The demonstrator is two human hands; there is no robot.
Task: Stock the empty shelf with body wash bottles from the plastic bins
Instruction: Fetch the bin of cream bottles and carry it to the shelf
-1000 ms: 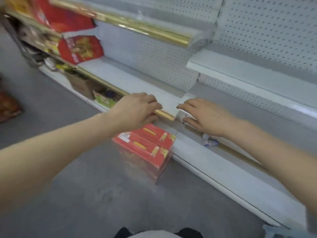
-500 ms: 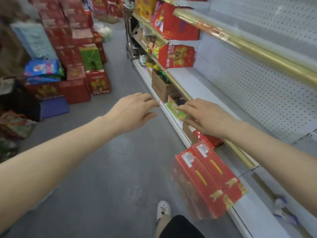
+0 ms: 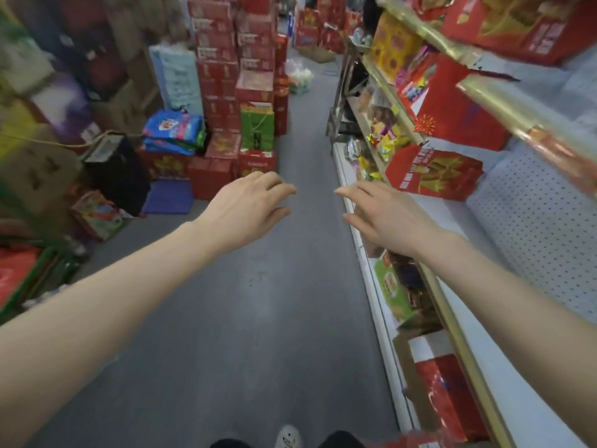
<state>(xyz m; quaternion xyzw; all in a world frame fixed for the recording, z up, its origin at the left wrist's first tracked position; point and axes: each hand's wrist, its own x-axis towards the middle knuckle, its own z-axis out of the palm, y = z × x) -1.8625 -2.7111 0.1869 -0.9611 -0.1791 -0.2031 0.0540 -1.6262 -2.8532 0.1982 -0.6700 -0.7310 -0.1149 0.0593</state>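
Your left hand (image 3: 245, 211) and right hand (image 3: 384, 215) both reach forward over the aisle floor (image 3: 258, 334). They are level with each other and a little apart. The fingers (image 3: 281, 189) on both are loosely spread and hold nothing.

No body wash bottles and no plastic bins show in this view. You cannot tell from here which way they lie from your fingers. They may be among the goods stacked on the left side of the aisle, or outside the frame.

What you can fix is the shelf (image 3: 523, 415). Its bare white board lies on your right, under and beyond your right forearm. Its gold front edge (image 3: 458, 334) runs lengthwise away from you down the aisle, and a red gift box (image 3: 433, 173) stands at its far end. Your right hand is over that front edge and is the nearer of the two. Your left hand is out over the middle of the floor.

My judgement is that you are between steps and carrying nothing. Find the bins first. When you come back, place with the right hand along the shelf's long edge.
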